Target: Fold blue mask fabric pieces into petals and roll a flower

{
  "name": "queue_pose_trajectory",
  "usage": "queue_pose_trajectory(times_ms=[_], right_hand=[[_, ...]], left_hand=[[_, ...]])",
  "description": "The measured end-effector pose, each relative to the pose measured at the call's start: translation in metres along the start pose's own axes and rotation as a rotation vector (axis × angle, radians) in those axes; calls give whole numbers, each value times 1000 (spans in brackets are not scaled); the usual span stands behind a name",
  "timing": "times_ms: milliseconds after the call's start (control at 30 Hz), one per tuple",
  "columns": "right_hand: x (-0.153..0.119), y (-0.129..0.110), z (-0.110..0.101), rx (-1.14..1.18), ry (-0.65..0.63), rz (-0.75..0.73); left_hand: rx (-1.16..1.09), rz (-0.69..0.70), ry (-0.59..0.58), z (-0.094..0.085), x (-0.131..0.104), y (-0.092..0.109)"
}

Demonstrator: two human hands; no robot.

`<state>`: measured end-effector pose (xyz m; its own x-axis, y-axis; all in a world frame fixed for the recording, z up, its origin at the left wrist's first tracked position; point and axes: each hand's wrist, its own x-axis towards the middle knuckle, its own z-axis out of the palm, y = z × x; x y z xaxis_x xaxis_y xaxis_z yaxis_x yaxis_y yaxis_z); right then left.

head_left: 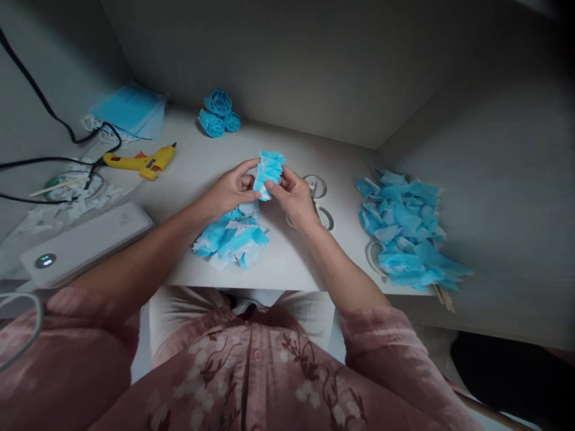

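Observation:
Between my two hands, above the middle of the white table (pixel 287 263), is a small folded piece of blue and white sheet material (pixel 270 167). My left hand (pixel 233 188) pinches its left side with thumb and fingers. On the right side, my right hand (pixel 294 194) grips it, the thumb across its lower front. Below my left hand lies a loose pile of crumpled blue and white pieces (pixel 233 239). Scissors with pale handles (pixel 326 216) lie on the table, partly hidden behind my right hand.
Three blue rosettes (pixel 218 103) stand at the back. At left are flat blue sheets (pixel 128 111), a yellow glue gun (pixel 150 163), black cables, white scraps and a white power bank (pixel 90 242). Blue pieces (pixel 404 221), a tape ring (pixel 374 257) and sticks (pixel 444 298) lie at right.

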<state>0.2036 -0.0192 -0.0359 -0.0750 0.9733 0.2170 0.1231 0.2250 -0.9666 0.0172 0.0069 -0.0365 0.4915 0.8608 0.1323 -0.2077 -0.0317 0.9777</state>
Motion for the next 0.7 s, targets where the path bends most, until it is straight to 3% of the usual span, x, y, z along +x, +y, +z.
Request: queue_pose_trajectory(times_ms=[333,700], right_hand=[[0,-11,4,128,-35,44],[0,-3,4,117,-67,50]], left_hand=[[-19,48,19,2,1,-1],[-26,85,77,-1,2,0]])
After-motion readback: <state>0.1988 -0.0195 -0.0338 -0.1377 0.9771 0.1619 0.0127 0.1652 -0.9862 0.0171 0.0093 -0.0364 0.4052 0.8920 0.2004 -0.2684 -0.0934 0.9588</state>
